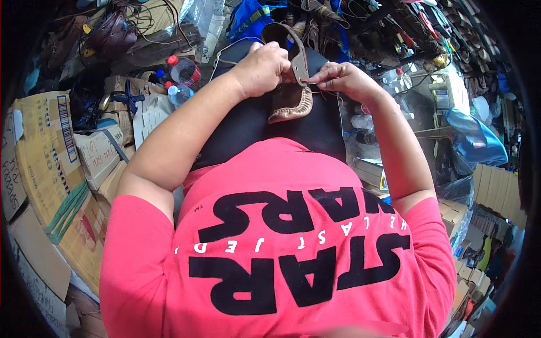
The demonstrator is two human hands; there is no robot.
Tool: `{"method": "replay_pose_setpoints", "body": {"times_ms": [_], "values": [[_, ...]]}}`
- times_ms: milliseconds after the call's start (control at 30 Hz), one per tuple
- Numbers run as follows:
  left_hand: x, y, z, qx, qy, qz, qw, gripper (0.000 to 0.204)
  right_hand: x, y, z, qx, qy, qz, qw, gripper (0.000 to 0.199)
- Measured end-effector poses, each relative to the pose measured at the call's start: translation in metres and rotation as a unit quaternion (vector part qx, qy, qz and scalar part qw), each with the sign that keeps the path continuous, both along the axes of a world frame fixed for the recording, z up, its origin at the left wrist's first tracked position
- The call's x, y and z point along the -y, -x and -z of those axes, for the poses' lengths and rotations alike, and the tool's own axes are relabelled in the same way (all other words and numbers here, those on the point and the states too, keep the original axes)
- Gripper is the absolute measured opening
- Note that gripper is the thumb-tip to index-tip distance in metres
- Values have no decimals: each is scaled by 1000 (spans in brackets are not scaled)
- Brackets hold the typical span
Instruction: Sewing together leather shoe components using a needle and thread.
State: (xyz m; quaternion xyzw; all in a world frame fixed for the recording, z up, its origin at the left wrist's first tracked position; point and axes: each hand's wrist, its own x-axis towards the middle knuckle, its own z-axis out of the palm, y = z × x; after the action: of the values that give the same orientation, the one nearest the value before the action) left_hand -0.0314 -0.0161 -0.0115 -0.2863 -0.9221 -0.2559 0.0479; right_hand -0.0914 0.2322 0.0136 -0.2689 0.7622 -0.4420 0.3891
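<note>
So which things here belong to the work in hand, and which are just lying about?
In hand:
- brown shoe, held in the left hand, right hand at its edge

Apparently just lying about:
- red-capped bottle
- cardboard box
- green cord

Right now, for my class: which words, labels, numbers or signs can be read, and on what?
Wording not copied; texts stand here:
Pink shirt: large black and small white lettering, legible, upside down.
Brown box: blue print, barcode label.
White box: hand lettering.
Bottle: red label, too small to read.
</note>
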Motion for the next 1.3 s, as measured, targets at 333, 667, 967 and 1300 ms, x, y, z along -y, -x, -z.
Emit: {"method": "replay_pose_setpoints", "body": {"times_ms": [333, 667, 967, 1300], "values": [[-1, -48, -18, -20, -19, -86, 996, 16, 6, -35, -14, -120, -48, 74, 989, 27], [-4, -50, -12, 1, -13, -174, 985, 15, 3, -25, 2, -43, 40, 77, 995, 32], [-8, -53, -15, -31, -76, -179, 980, 9, 8, -32, -17, -33, -24, 73, 996, 34], [-25, -33, -12, 107, -62, -207, 971, 23, 8, -22, 3, 60, 44, 102, 992, 32]]}}
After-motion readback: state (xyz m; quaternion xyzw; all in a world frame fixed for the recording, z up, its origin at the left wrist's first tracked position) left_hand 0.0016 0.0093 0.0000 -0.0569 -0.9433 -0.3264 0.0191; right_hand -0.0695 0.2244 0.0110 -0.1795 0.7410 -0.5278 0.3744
